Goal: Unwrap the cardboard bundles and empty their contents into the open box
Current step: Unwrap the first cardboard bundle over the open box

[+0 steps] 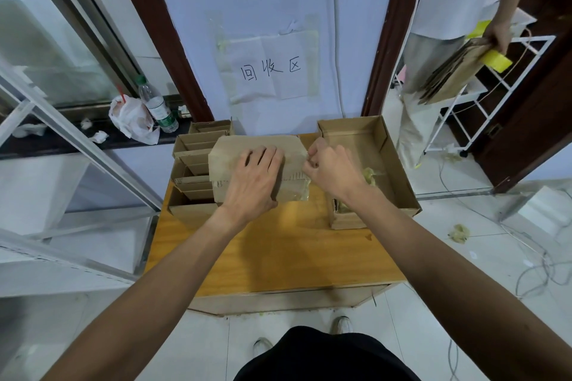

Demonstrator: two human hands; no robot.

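Observation:
A flat brown cardboard bundle point(235, 148), wrapped in clear tape, lies at the far side of the small wooden table point(278, 250). My left hand point(257, 176) rests flat on top of it with fingers spread. My right hand point(331, 170) is at the bundle's right end, fingers curled and pinching the tape there. The open cardboard box point(387, 145) stands to the right, with crumpled yellowish tape inside. Several folded cardboard pieces point(198, 161) stand stacked in a box at the left.
Another person point(448, 9) stands at the right, holding a stack of cardboard with yellow tape. A white wire rack point(483, 96) stands beside them. A plastic bottle point(158, 105) and a white bag point(130, 117) sit on the left ledge. Cables and a tape scrap lie on the floor.

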